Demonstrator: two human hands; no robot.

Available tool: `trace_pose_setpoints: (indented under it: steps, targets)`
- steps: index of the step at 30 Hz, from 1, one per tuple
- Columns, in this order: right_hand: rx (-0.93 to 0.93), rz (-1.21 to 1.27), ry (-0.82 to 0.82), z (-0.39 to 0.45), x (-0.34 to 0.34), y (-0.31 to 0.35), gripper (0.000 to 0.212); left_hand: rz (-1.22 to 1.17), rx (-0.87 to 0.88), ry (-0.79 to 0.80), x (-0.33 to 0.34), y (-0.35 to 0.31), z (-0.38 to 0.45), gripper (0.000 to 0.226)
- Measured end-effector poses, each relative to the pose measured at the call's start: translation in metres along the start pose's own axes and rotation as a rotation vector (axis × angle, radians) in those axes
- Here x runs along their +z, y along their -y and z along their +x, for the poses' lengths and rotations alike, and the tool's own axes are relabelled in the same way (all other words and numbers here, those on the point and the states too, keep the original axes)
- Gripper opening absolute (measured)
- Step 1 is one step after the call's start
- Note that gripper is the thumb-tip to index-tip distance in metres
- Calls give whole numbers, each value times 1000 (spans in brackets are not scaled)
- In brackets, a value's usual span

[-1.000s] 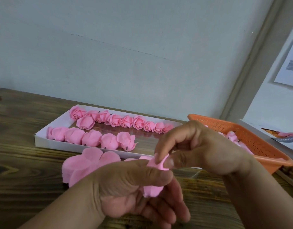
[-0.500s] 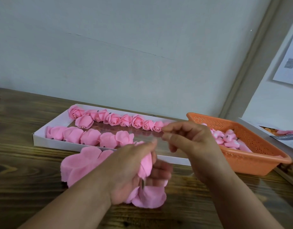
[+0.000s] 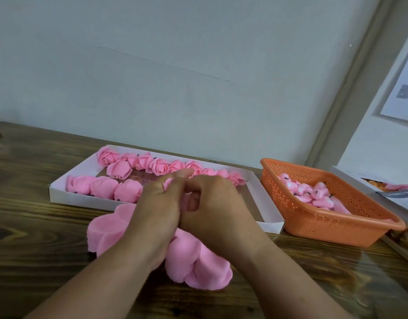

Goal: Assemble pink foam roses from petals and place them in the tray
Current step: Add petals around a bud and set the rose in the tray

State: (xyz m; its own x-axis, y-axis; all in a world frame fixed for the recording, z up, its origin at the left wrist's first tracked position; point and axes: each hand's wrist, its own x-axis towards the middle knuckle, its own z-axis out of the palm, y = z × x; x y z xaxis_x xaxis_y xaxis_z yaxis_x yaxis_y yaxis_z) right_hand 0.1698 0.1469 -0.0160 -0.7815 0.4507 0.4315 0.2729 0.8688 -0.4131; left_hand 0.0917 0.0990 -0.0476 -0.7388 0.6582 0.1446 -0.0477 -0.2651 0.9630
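Head view shows two hands meeting in the middle of the frame, just in front of the white tray [image 3: 60, 194]. The left hand [image 3: 157, 210] has its fingers curled around a pink rose bud [image 3: 167, 181], and only a small bit of pink peeks out at the top. The right hand [image 3: 212, 203] is curled too, with its fingertips pressed up against the left hand. It seems to pinch the same bud, but the fingers hide the spot, so I cannot tell for sure.

Below the hands, at the lower middle, a petal piece [image 3: 198, 265] hangs down toward the wooden table [image 3: 37, 261]. A stack of flat petals [image 3: 106, 229] sits to the left of the hands.

The tray holds finished roses [image 3: 161, 165] in a back row and a front row. Part of the front row on the right side is hidden by the hands. The orange basket [image 3: 336, 229] at the right holds small pink centers [image 3: 313, 192].

I think the step now is wrapping petals around the bud. To do it well, hold the bud softly, because foam squashes and tears. Keep the bottom pinched tight so the petals do not spring open. Wrap each petal snug and even. Then set the rose next to the others in the front row, without bumping them.
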Motion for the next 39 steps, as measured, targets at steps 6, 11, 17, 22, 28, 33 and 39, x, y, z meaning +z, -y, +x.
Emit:
trace_pose_setpoints:
  steps: [6, 11, 17, 22, 28, 33, 39]
  targets:
    - [42, 409, 222, 11, -27, 2, 22, 50, 123, 107, -6, -17, -4, 33]
    - [71, 423, 283, 24, -27, 4, 14, -15, 78, 179, -10, -15, 3, 54]
    - [47, 288, 288, 28, -26, 5, 8, 109, 86, 226, -10, -14, 3, 62]
    - [-13, 257, 251, 27, -20, 4, 11, 80, 57, 217, -9, -10, 3, 68]
    - [264, 208, -32, 74, -53, -51, 16, 18, 198, -207, -19, -12, 19, 108]
    - [565, 186, 262, 96, -15, -93, 13, 40, 210, -303, -18, -6, 19, 91]
    - [717, 271, 483, 102, 26, -115, 20, 47, 229, -323, -21, -1, 20, 81]
